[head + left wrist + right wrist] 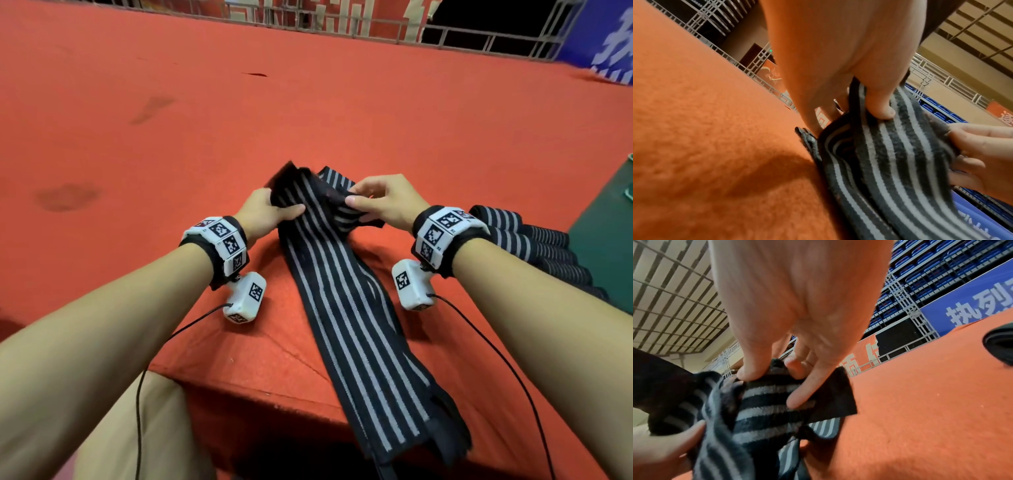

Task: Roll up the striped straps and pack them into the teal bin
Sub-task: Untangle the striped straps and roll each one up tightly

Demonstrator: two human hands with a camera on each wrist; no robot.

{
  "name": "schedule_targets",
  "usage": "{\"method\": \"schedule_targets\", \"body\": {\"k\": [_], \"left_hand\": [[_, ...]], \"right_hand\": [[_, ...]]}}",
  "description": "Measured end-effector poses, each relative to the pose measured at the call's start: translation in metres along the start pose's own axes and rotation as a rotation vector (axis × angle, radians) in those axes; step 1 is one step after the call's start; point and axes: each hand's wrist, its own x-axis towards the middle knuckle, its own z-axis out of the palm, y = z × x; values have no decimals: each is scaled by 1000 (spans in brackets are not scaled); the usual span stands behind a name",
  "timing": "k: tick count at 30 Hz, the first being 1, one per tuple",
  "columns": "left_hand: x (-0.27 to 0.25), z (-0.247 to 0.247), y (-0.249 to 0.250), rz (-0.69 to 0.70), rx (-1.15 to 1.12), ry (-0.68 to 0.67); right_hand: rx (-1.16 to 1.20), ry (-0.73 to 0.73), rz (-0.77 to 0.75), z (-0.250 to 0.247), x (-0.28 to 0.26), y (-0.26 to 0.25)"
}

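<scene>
A long black strap with grey stripes [346, 308] [890, 170] [764, 412] runs from the table's near corner up to my hands, its lower end hanging over the edge. My left hand [270, 212] [865, 100] pinches the strap's far end from the left, thumb on top. From the right, my right hand [376, 202] [785, 369] pinches the same folded end, fingers curled over it. Only a dark green-teal edge of the teal bin [606, 226] shows at the far right.
Several rolled striped straps [534, 240] lie in a row right of my right wrist, against the bin. The table wears an orange-red felt cloth [205, 120]; its near corner [178, 380] is just below my left forearm. Metal railings stand beyond.
</scene>
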Motion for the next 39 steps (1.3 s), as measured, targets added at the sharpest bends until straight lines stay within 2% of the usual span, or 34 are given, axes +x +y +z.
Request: {"method": "schedule_targets", "body": {"k": [2,4,6,7,9,10,13,14,17,19,21,24,27,30,35,39], "left_hand": [[1,-1,-5,10,-35,75],[2,-5,-8,-8,-89,133],[1,-7,-6,-19,-134,133],[0,-7,-4,-13,-146,119],[-1,0,7,12,-179,98],[-1,5,13,28,-195,93],[-2,27,35,108,-196,66],[-3,33,41,146,-179,66],[-11,45,59,231,-118,65],[-15,47,69,239,-72,24],[-19,49,76,194,-70,-23],[-26,56,85,126,-79,15],[-28,59,83,193,-48,19],[-29,55,80,220,4,-42],[-28,45,82,158,60,-229],[-27,41,87,57,27,-299]], "right_hand": [[22,85,25,-12,3,3],[42,295,118,-31,11,14],[-17,512,205,-47,15,26],[-102,545,225,-50,12,26],[-221,485,200,-43,2,14],[-199,404,156,-36,-4,4],[123,23,89,-8,-19,-27],[147,-27,48,-2,-21,-29],[129,97,-104,-3,-22,-29],[139,184,-142,-11,-24,-27],[158,246,-150,-17,-28,-25],[79,362,-186,-19,-35,-24],[50,454,-193,-20,-37,-24],[115,515,-137,-24,-36,-19],[129,475,-61,-28,-37,-14],[63,360,-194,-28,-42,-18]]}}
